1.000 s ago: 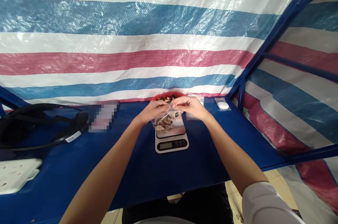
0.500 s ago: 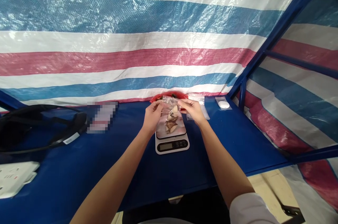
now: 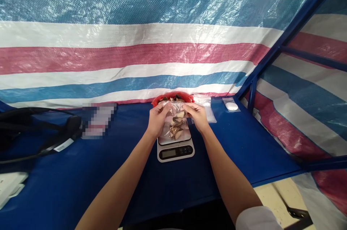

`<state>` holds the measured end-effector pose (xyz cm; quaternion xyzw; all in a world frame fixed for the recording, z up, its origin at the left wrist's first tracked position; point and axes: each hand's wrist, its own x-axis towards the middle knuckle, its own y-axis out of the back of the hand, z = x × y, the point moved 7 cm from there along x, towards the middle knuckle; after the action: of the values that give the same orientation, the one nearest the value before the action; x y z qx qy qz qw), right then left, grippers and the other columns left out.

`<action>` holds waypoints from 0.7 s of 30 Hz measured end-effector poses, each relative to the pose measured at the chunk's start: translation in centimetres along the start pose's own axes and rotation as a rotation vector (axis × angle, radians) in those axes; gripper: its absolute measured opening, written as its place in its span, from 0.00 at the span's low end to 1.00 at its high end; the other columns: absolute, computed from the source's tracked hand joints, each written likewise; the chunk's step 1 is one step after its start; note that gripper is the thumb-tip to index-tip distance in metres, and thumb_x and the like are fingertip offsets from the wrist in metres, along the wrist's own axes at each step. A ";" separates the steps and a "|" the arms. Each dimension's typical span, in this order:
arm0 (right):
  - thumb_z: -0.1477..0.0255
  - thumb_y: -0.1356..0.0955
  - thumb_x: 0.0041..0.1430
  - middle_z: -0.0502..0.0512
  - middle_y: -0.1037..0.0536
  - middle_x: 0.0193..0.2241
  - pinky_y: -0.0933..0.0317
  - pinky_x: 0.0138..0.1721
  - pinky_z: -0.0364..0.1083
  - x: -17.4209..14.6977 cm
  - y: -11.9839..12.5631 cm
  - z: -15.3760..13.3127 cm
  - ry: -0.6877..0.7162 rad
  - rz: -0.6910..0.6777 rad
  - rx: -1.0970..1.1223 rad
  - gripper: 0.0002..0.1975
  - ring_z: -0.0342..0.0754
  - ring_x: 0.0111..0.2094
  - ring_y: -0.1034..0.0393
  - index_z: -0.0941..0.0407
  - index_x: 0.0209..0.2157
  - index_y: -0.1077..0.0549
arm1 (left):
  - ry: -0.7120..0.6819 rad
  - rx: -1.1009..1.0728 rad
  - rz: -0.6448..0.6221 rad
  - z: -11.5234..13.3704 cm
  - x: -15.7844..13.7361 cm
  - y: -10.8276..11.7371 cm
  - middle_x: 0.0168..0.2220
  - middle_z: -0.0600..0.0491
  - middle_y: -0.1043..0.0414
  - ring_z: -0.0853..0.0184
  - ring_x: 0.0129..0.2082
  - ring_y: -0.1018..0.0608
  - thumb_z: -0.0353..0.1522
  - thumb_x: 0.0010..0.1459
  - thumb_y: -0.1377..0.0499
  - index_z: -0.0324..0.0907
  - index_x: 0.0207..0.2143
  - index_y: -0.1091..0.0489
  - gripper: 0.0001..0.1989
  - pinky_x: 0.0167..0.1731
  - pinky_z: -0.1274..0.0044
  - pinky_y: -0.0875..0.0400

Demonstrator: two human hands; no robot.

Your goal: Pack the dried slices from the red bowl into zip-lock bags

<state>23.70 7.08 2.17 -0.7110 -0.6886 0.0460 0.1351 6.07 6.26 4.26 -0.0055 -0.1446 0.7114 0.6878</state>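
A clear zip bag (image 3: 176, 124) with several brown-and-pale slices inside is held up by its top edge. My left hand (image 3: 157, 119) pinches its upper left corner, and my right hand (image 3: 197, 115) pinches the upper right one. The bag hangs over the plate of a white kitchen scale (image 3: 176, 154); whether its lower end touches the plate I cannot tell. No digits can be read on the scale's display. Just behind the hands lies a red mesh or plastic holder (image 3: 187, 96) with more dark pieces in it, partly hidden by the bag.
Flat clear bags (image 3: 209, 111) lie right of the scale, and a white rounded item (image 3: 231, 106) in a small bag sits farther right. At left are a black strapped device (image 3: 43, 132), a blurred-out item (image 3: 99, 121) and a white power strip (image 3: 12, 186). Striped sheeting (image 3: 130, 54) rises behind.
The view has shifted slightly. Both hands still grip the bag's top, which now looks more spread out and facing me. More of the red holder shows behind it.
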 end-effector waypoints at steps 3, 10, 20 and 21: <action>0.54 0.22 0.45 0.52 0.16 0.28 0.27 0.28 0.47 0.0 0.4 0.4 -0.008 0.044 0.003 0.19 0.51 0.29 0.22 0.54 0.32 0.16 | 0.007 -0.004 -0.014 -0.6 0.0 0.4 0.29 0.50 0.21 0.64 0.31 0.21 0.44 0.53 0.29 0.40 0.26 0.19 0.16 0.37 0.74 0.25; 0.57 0.22 0.45 0.50 0.17 0.27 0.27 0.30 0.47 0.0 0.8 1.9 -0.044 0.086 0.048 0.15 0.50 0.28 0.23 0.53 0.30 0.16 | 0.063 -0.078 0.036 -1.8 0.2 2.5 0.27 0.52 0.20 0.68 0.26 0.23 0.42 0.47 0.26 0.40 0.29 0.18 0.14 0.32 0.76 0.27; 0.61 0.23 0.48 0.51 0.17 0.24 0.30 0.31 0.46 -0.5 1.0 1.3 0.061 0.134 0.017 0.10 0.48 0.26 0.25 0.53 0.25 0.16 | 0.042 -0.039 0.019 -1.7 -0.2 3.4 0.29 0.52 0.19 0.69 0.28 0.23 0.41 0.49 0.26 0.41 0.29 0.17 0.12 0.34 0.76 0.28; 0.61 0.24 0.48 0.51 0.17 0.24 0.30 0.31 0.46 -0.6 1.0 1.1 0.081 0.139 0.009 0.09 0.48 0.26 0.25 0.53 0.24 0.16 | 0.035 -0.038 0.015 -1.7 -0.2 3.4 0.29 0.52 0.19 0.68 0.28 0.23 0.41 0.49 0.26 0.41 0.29 0.17 0.12 0.34 0.76 0.28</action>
<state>24.33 6.58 0.84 -0.7576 -0.6315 0.0294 0.1626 3.07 6.34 1.88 -0.0321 -0.1463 0.7135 0.6845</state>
